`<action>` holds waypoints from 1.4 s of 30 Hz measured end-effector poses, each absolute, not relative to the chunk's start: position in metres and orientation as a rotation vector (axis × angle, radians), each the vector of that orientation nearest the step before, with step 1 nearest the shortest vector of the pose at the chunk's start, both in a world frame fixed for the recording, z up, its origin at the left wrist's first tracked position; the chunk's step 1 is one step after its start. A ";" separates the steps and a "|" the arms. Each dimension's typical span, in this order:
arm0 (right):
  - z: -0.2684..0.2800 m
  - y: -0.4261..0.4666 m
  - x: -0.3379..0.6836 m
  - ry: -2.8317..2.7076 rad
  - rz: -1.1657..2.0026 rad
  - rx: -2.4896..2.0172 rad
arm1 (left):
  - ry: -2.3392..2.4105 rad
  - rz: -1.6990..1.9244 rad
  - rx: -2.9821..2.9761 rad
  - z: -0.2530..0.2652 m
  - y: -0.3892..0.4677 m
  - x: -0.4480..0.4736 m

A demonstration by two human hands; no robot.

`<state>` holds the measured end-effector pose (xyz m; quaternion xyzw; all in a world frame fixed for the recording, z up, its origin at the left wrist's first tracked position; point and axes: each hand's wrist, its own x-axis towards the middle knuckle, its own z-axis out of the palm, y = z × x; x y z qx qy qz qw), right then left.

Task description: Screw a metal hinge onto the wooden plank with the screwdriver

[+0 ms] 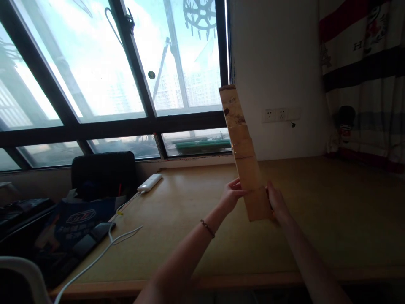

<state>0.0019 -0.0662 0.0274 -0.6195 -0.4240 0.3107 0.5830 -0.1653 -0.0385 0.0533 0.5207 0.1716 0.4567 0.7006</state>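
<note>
A long, narrow strip of brown cardboard (248, 169) stands tilted, its upper end leaning left in front of the window frame. Creases and stepped edges cross its face, and the top part looks torn and stained. My left hand (231, 196) grips its left edge low down, with the fingers partly behind it. On the opposite edge, my right hand (276, 200) closes around the lower part, and some of its fingers are hidden. The bottom of the cardboard is close to the tabletop; I cannot tell whether it touches.
The wooden table (177, 236) reaches back to the wall and window (104, 63). At its left lie a white power strip (150, 183) and a white cable (95, 258). A black chair (103, 169) and a dark blue bag (79, 221) are farther left. A striped curtain (363, 84) hangs at right.
</note>
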 end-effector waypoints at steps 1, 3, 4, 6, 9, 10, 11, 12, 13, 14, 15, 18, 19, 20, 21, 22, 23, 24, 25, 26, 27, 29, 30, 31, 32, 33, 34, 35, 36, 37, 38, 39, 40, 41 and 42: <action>0.031 -0.068 -0.010 -0.993 0.780 -1.429 | 0.409 1.008 1.150 0.050 -0.042 -0.184; 0.041 -0.069 -0.034 -0.975 0.874 -1.347 | 0.438 0.998 1.145 0.042 -0.046 -0.218; 0.047 -0.069 -0.046 -0.975 0.941 -1.256 | 0.454 0.997 1.144 0.038 -0.048 -0.232; 0.054 -0.066 -0.070 -1.010 1.123 -1.011 | 0.488 1.002 1.135 0.029 -0.048 -0.253; 0.050 -0.059 -0.098 -1.054 1.265 -0.718 | 0.544 1.003 1.089 0.017 -0.046 -0.270; 0.045 -0.056 -0.105 -1.041 1.267 -0.676 | 0.562 0.989 1.067 0.013 -0.044 -0.272; 0.038 -0.053 -0.109 -1.019 1.266 -0.656 | 0.576 0.967 1.044 0.009 -0.043 -0.274; 0.031 -0.049 -0.111 -0.999 1.277 -0.653 | 0.584 0.945 1.022 0.005 -0.041 -0.275; 0.024 -0.046 -0.112 -0.982 1.293 -0.664 | 0.588 0.927 1.001 0.000 -0.040 -0.275; 0.017 -0.044 -0.112 -0.970 1.311 -0.684 | 0.588 0.913 0.982 -0.003 -0.039 -0.275; 0.010 -0.041 -0.110 -0.961 1.325 -0.709 | 0.586 0.902 0.965 -0.007 -0.038 -0.274; -0.005 -0.037 -0.107 -0.936 1.351 -0.758 | 0.598 0.882 0.938 -0.014 -0.036 -0.275; -0.008 -0.037 -0.106 -0.927 1.357 -0.766 | 0.611 0.875 0.937 -0.016 -0.036 -0.275; -0.010 -0.037 -0.106 -0.918 1.361 -0.772 | 0.625 0.867 0.940 -0.016 -0.036 -0.275; -0.012 -0.037 -0.106 -0.909 1.362 -0.779 | 0.640 0.859 0.945 -0.016 -0.035 -0.276; -0.013 -0.037 -0.106 -0.902 1.360 -0.788 | 0.653 0.851 0.950 -0.015 -0.035 -0.276; -0.014 -0.037 -0.107 -0.898 1.358 -0.796 | 0.661 0.841 0.954 -0.014 -0.035 -0.277; -0.014 -0.038 -0.107 -0.895 1.355 -0.801 | 0.665 0.832 0.957 -0.013 -0.034 -0.278; -0.015 -0.037 -0.107 -0.895 1.355 -0.806 | 0.668 0.823 0.958 -0.012 -0.034 -0.278; -0.016 -0.037 -0.107 -0.895 1.354 -0.812 | 0.672 0.815 0.957 -0.011 -0.034 -0.279; -0.018 -0.036 -0.108 -0.896 1.353 -0.819 | 0.678 0.806 0.954 -0.011 -0.033 -0.279; -0.023 -0.033 -0.108 -0.894 1.347 -0.842 | 0.686 0.787 0.950 -0.011 -0.032 -0.280; -0.025 -0.031 -0.108 -0.890 1.341 -0.856 | 0.689 0.779 0.949 -0.011 -0.031 -0.281; -0.027 -0.030 -0.108 -0.884 1.333 -0.865 | 0.693 0.770 0.947 -0.011 -0.031 -0.281; -0.030 -0.028 -0.108 -0.879 1.327 -0.869 | 0.697 0.762 0.946 -0.011 -0.031 -0.282; -0.032 -0.027 -0.108 -0.877 1.326 -0.869 | 0.700 0.754 0.945 -0.011 -0.030 -0.282; -0.033 -0.026 -0.109 -0.878 1.330 -0.867 | 0.704 0.747 0.945 -0.011 -0.030 -0.282; -0.034 -0.026 -0.109 -0.881 1.336 -0.866 | 0.708 0.741 0.948 -0.011 -0.030 -0.282; -0.034 -0.025 -0.109 -0.884 1.340 -0.869 | 0.710 0.735 0.953 -0.011 -0.030 -0.282; -0.034 -0.025 -0.109 -0.888 1.343 -0.875 | 0.713 0.732 0.958 -0.010 -0.030 -0.282; -0.034 -0.025 -0.109 -0.888 1.339 -0.884 | 0.715 0.729 0.963 -0.010 -0.030 -0.282; -0.033 -0.025 -0.109 -0.886 1.333 -0.892 | 0.720 0.729 0.966 -0.010 -0.030 -0.282; -0.032 -0.025 -0.109 -0.886 1.330 -0.896 | 0.726 0.730 0.969 -0.010 -0.030 -0.282; -0.032 -0.025 -0.109 -0.887 1.330 -0.898 | 0.732 0.730 0.971 -0.010 -0.030 -0.282; -0.032 -0.025 -0.109 -0.890 1.335 -0.898 | 0.737 0.730 0.975 -0.009 -0.030 -0.282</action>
